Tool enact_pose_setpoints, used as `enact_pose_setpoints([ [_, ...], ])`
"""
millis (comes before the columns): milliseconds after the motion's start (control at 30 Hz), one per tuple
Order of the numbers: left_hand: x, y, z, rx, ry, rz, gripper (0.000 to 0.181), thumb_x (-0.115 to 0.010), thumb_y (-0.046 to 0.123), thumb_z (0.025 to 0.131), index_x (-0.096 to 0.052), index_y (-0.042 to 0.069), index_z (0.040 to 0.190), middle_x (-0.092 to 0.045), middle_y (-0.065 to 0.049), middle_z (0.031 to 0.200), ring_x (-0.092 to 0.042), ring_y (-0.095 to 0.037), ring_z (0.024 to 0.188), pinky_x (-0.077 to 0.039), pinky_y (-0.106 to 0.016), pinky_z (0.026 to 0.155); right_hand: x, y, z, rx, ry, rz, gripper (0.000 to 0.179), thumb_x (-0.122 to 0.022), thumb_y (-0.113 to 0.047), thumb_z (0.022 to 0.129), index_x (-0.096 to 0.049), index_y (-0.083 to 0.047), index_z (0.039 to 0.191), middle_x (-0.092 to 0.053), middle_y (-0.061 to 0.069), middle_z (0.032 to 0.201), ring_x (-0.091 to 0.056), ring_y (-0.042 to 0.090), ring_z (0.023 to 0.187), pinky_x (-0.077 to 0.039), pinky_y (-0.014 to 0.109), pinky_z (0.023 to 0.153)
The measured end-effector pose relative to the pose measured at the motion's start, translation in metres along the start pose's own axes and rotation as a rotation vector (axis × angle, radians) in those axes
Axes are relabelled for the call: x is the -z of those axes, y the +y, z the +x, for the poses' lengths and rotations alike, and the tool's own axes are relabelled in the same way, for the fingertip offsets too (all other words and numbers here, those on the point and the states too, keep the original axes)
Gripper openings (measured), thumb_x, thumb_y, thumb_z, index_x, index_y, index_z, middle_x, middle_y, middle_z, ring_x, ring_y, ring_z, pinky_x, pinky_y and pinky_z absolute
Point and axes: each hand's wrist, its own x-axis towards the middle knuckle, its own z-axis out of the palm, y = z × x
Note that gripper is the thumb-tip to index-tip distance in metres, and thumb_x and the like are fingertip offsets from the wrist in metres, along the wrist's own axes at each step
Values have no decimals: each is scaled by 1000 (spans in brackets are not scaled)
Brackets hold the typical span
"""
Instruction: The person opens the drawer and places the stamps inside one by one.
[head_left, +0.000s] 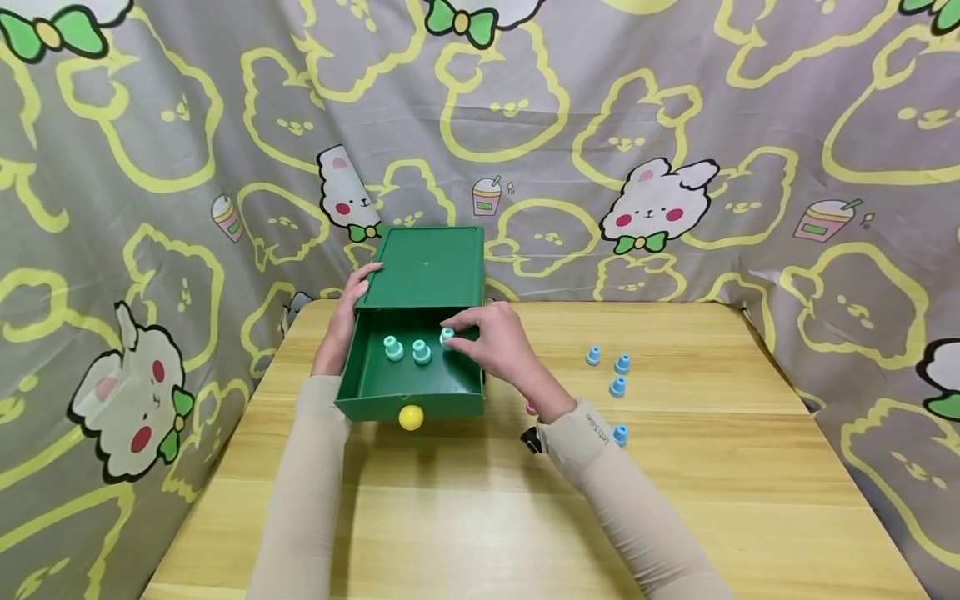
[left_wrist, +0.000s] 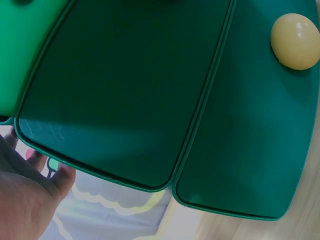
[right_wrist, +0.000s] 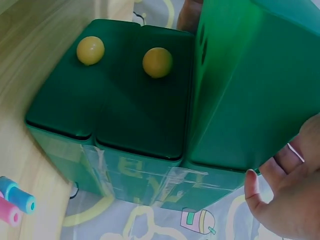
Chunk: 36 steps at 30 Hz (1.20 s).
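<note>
A green drawer cabinet [head_left: 427, 262] stands at the back of the table, its top drawer [head_left: 375, 408] pulled out by a yellow knob [head_left: 410, 417]. Over the drawer's right part, my right hand [head_left: 498, 337] pinches a small mint-coloured peg [head_left: 447, 332] between thumb and forefinger. Two similar pegs stand in the drawer to its left, a left one [head_left: 392, 348] and a middle one [head_left: 422, 352]. My left hand [head_left: 347, 312] rests against the cabinet's left side, fingers at its edge; the left wrist view shows that hand [left_wrist: 30, 195] too. In the right wrist view, the drawer wall hides the right fingertips.
Several blue pegs stand on the table at right, including a back one [head_left: 593, 355] and a front one [head_left: 620, 434]. A pink peg [right_wrist: 9, 212] lies near the cabinet. Lower drawers show yellow knobs [right_wrist: 157, 62]. A patterned curtain [head_left: 525, 108] hangs behind.
</note>
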Motion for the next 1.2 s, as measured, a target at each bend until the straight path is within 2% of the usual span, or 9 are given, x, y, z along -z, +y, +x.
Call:
enact_pose_setpoints([
  [167,0,1,0,10,0,12,51,-28,41,111,-37,29,159,-15,3,170,-25,-32,145,-18,-63,119,2,-3,1,-10,-29,-17,24,-84,-25,88,-83,-18,111,-81,-2,103,-71,18,101,-49,40,97],
  [300,0,0,0,2,-1,5,52,-27,40,111,-36,27,160,-15,2,170,-25,-32,145,-18,-64,119,3,-3,3,-19,-69,-43,24,-85,-27,88,-84,-19,110,-81,-3,101,-70,17,99,-48,38,94],
  [567,0,-1,0,8,-5,6,52,-27,41,110,-36,28,159,-15,3,170,-26,-32,144,-19,-64,118,2,-3,5,-10,-99,-93,22,-86,-28,86,-84,-21,107,-81,-7,97,-71,15,99,-44,40,101],
  [767,0,-3,4,-23,2,0,53,-27,37,110,-37,23,159,-16,1,169,-27,-32,143,-20,-62,118,3,-5,6,-12,-132,-134,22,-85,-29,87,-84,-23,108,-81,-9,101,-71,14,101,-41,39,95],
  [1067,0,-1,-1,16,1,17,52,-27,43,110,-36,31,160,-15,3,171,-28,-33,143,-20,-65,118,5,-8,7,-39,-202,-130,23,-84,-28,89,-83,-23,111,-80,-9,106,-70,14,106,-43,39,100],
  [1200,0,0,-1,9,-3,-2,51,-26,42,111,-36,30,160,-15,3,170,-28,-33,143,-21,-65,118,5,-8,8,-46,-224,-135,23,-83,-28,89,-83,-23,111,-80,-9,106,-70,14,105,-43,39,101],
])
